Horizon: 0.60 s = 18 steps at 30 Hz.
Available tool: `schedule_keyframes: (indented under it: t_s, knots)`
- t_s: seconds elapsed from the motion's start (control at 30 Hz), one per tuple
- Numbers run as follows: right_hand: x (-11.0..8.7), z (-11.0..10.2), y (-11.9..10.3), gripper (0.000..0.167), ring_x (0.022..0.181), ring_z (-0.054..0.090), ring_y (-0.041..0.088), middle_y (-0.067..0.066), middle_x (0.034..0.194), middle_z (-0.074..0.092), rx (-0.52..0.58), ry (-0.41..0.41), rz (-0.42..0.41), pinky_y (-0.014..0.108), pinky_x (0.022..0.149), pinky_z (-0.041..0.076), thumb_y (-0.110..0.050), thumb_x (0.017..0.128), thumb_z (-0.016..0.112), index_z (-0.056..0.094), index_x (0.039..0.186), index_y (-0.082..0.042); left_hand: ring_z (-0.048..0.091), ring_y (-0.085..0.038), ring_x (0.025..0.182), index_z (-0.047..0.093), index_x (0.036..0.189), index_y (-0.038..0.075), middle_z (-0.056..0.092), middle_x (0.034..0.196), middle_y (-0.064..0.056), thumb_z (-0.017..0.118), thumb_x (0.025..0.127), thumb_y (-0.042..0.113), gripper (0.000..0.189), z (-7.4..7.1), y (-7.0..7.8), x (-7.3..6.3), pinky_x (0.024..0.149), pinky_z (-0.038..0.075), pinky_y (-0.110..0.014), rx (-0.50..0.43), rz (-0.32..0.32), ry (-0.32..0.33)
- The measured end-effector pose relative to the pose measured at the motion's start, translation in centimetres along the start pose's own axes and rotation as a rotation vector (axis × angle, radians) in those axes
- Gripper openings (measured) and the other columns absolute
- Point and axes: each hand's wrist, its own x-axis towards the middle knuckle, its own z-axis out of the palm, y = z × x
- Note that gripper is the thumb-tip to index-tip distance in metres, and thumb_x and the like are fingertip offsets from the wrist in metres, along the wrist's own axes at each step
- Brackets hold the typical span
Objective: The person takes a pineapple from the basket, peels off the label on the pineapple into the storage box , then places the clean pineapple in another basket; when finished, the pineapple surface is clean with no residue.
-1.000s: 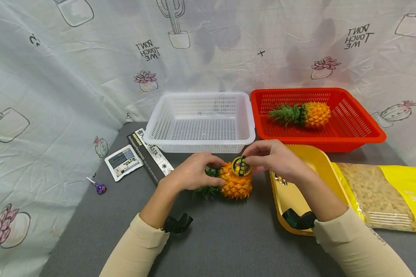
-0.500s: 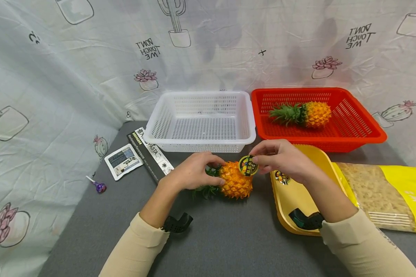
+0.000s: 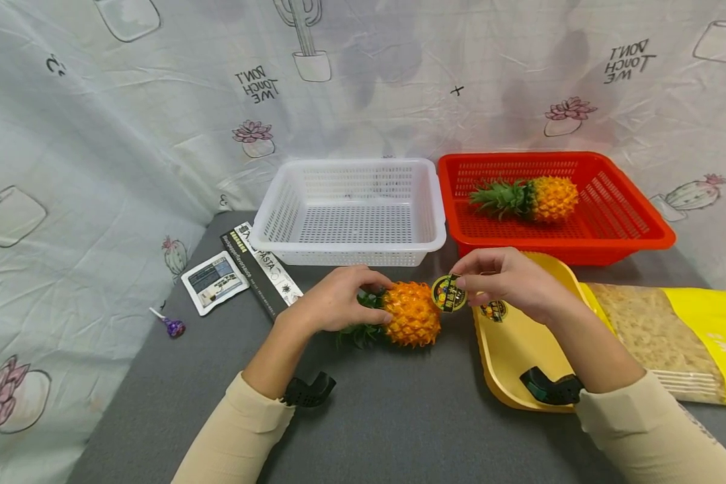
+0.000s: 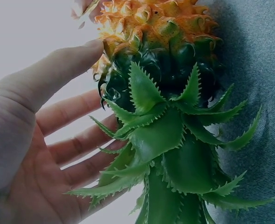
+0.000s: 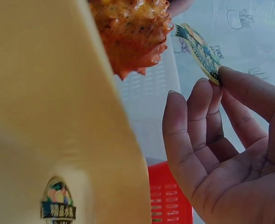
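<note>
A small orange pineapple with green leaves lies on its side on the grey table. My left hand holds it where fruit and crown meet. In the left wrist view the thumb presses the fruit and the other fingers pass behind the leaves. My right hand pinches a round black and yellow sticker at its edge, just right of the fruit and apart from it. A similar sticker lies in the yellow tray, below the right hand.
A white basket and a red basket stand at the back; another pineapple lies in the red one. To the left are a pasta box, a white pouch and a lollipop. A yellow pasta bag lies right.
The right hand has moved right with the sticker, from over the pineapple to beside it. More of the fruit shows. The left hand and pineapple have stayed put.
</note>
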Motion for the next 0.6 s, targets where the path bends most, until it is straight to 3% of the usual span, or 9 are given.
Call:
schedule_keyframes:
  t_s: [0.23,0.43,0.6]
  knots:
    - [-0.6,-0.8,0.7,0.027,0.081,0.067,0.024,0.008,0.094,0.072,-0.013,-0.002,0.018,0.039,0.079,0.060,-0.018,0.097,0.072,0.070,0.116,0.001,0.064,-0.020,0.118,0.069,0.134,0.020,0.069,0.125,-0.002,0.081,0.088,0.039,0.052,-0.1,0.0,-0.1,0.102,0.052,-0.042,-0.009,-0.011,-0.007]
    - [-1.3,-1.7,1.1,0.030,0.082,0.070,0.020,0.003,0.096,0.073,-0.006,0.011,0.018,0.034,0.080,0.062,-0.016,0.097,0.072,0.068,0.118,0.004,0.064,-0.020,0.117,0.070,0.134,0.021,0.070,0.124,-0.002,0.081,0.087,0.039,0.052,-0.1,-0.1,-0.1,0.102,0.052,-0.042,-0.014,-0.013,-0.001]
    - [-1.9,-2.7,1.5,0.030,0.087,0.072,0.026,0.005,0.098,0.074,-0.030,0.012,0.042,0.035,0.083,0.062,-0.017,0.097,0.073,0.068,0.117,0.004,0.064,-0.020,0.117,0.070,0.134,0.021,0.069,0.125,-0.002,0.081,0.087,0.039,0.052,-0.1,0.0,-0.1,0.101,0.052,-0.041,-0.014,-0.012,-0.004]
